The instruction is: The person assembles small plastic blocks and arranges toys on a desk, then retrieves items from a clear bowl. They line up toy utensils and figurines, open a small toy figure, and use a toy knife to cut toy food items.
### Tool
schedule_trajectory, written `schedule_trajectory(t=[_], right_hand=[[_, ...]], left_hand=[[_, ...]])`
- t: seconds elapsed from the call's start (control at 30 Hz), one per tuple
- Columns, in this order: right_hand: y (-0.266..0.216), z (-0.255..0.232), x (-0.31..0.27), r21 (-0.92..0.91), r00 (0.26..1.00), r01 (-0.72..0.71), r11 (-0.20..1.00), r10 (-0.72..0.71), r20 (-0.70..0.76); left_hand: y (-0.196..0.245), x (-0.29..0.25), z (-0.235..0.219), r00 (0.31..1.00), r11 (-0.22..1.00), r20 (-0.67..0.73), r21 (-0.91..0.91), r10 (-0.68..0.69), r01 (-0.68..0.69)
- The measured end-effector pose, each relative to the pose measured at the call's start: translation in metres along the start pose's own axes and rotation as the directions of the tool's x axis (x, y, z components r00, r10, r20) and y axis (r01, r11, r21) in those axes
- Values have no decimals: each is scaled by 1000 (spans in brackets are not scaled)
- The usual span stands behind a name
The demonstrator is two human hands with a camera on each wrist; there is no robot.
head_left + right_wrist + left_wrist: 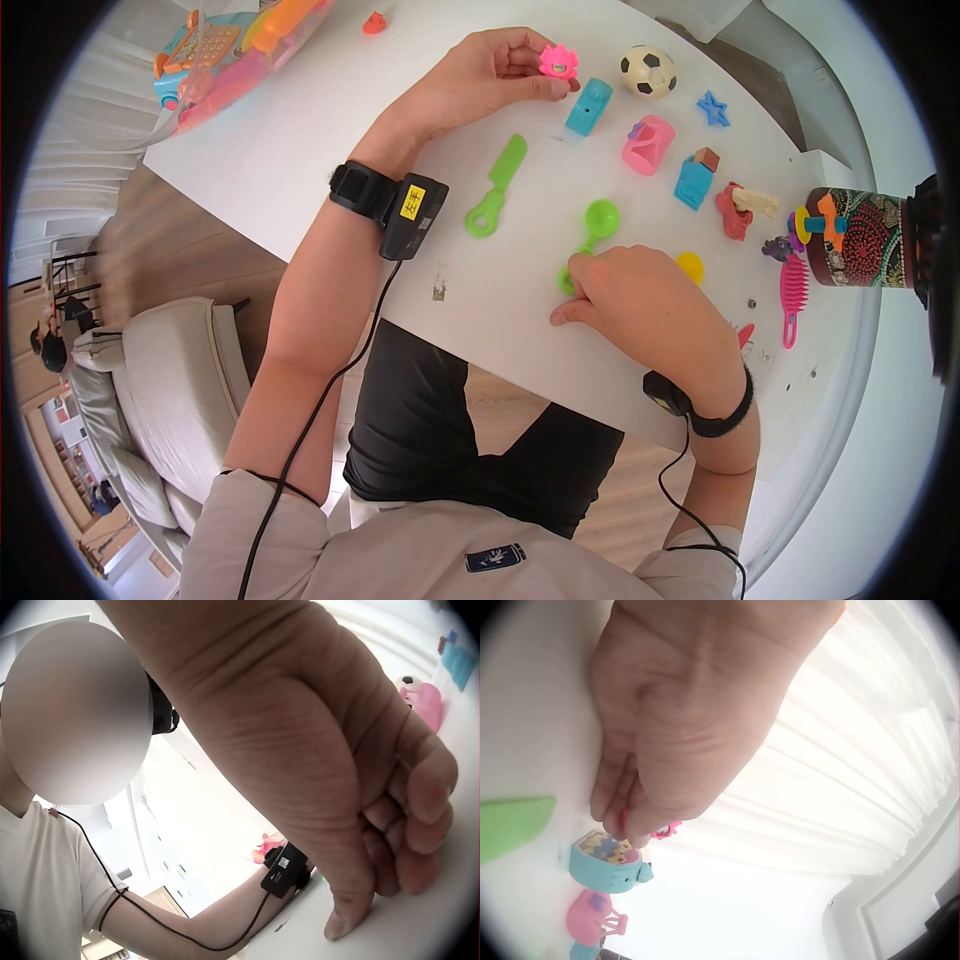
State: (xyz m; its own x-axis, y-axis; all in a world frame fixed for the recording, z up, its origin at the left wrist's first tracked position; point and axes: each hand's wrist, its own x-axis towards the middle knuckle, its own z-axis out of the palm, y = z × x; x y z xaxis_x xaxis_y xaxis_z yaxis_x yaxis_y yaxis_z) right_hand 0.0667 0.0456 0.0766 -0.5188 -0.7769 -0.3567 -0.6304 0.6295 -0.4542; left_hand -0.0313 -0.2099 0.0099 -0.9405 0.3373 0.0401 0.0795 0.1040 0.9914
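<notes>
In the head view my left hand (500, 75) pinches a pink flower-shaped toy (558, 63) between thumb and fingers at the table's far side. The toy's scalloped pink edge (667, 830) shows past the thumb in the left wrist view. Just right of that hand is a light-blue toy (590, 107). My right hand (645, 305) rests low over a green toy spoon (602, 218), index finger at its handle and thumb apart from it. In the right wrist view the fingers (431, 787) are loosely bent, and the spoon is hidden. A green toy knife (508, 162) lies between the hands.
To the right lie a toy football (648, 72), a pink cup-like toy (649, 146), a blue star (713, 108), a blue toy (693, 184), a pink comb (793, 300) and a patterned cylinder (860, 238). A toy phone (205, 50) sits at the far left.
</notes>
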Motion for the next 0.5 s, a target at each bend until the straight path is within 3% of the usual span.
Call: schedule_trajectory(t=[0.5], right_hand=[[-3, -3, 1, -3, 999, -31, 1000, 31, 36]], left_hand=[[-1, 1, 1, 999, 1000, -19, -6, 28, -28]])
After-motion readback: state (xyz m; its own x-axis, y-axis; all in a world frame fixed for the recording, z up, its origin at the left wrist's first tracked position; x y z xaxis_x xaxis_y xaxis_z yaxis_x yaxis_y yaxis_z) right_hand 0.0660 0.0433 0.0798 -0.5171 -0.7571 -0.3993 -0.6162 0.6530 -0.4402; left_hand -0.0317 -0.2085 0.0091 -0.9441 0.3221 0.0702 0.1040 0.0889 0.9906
